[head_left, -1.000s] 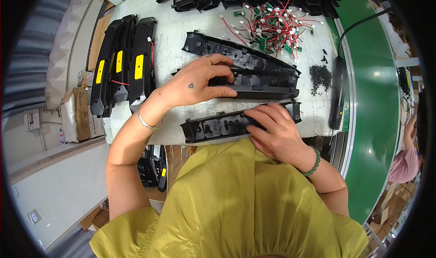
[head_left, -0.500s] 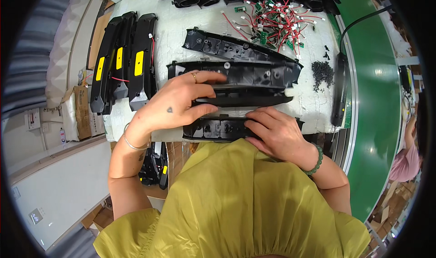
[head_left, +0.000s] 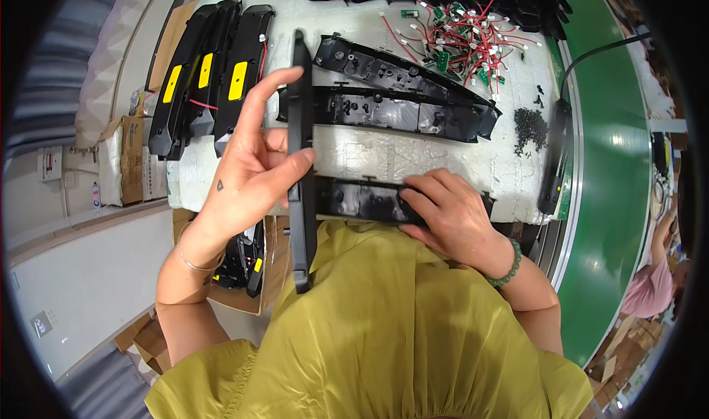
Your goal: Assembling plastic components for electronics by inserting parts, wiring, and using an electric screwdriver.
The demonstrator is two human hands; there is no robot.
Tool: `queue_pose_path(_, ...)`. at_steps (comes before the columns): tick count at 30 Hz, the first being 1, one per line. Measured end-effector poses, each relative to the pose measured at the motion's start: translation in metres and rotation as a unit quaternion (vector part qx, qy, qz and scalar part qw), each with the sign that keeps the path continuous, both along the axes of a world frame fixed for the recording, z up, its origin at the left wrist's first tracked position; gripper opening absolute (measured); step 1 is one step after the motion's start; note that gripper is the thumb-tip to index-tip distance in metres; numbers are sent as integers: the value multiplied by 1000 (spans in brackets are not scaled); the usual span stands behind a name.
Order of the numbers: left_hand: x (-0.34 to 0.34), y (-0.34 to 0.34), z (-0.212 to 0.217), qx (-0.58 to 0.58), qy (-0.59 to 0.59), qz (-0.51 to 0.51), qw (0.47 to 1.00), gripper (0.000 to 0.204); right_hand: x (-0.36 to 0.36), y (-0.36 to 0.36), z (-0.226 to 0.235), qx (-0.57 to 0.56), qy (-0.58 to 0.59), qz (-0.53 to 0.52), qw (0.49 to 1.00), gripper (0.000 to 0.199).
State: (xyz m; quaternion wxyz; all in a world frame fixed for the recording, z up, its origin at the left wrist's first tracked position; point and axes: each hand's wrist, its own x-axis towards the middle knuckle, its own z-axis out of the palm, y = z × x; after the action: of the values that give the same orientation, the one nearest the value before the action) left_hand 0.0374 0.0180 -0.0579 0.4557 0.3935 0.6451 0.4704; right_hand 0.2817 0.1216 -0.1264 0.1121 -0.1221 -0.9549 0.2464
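Left hand (head_left: 252, 169) raised, index finger stretched out, I grip one long black strip (head_left: 300, 116) lengthwise across the near edge of the table (head_left: 354, 152). My right hand (head_left: 456, 217) bends over one open black shell (head_left: 360, 200), its grip unclear; two more shells (head_left: 388, 113) lie beyond, three yellow-labelled cases (head_left: 249, 46) leftward.

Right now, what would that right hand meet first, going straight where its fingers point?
Past the nearest open black plastic shell it touches, the right hand would probably meet the slim black plastic bar held in the left hand, though depth is unclear.
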Motion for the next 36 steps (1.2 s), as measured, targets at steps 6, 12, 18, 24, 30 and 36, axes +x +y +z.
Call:
queue_pose_path(6, 17, -9, -4, 64, -27, 37, 997, 31, -16, 22, 1, -6, 156, -13, 988, 27)
queue_pose_path(12, 32, -21, -9, 150, 98, 86, 980, 33, -49, 59, -3, 164, 98, -102, 976, 21)
queue_pose_path(18, 31, -19, -13, 242, 465, 53, 850, 11, -30, 44, -13, 155, -11, -83, 984, 20)
queue_pose_path(24, 35, 3, -40, 221, 394, -33, 892, 24, -11, 70, -5, 138, 8, -158, 978, 26)
queue_pose_path(30, -1, -27, -10, 34, 484, -301, 821, 72, 0, 76, 8, 96, 41, -159, 982, 30)
queue_pose_path(36, -2, -67, -53, 83, 520, -238, 816, 65, -38, 89, 1, 80, 90, -129, 984, 36)
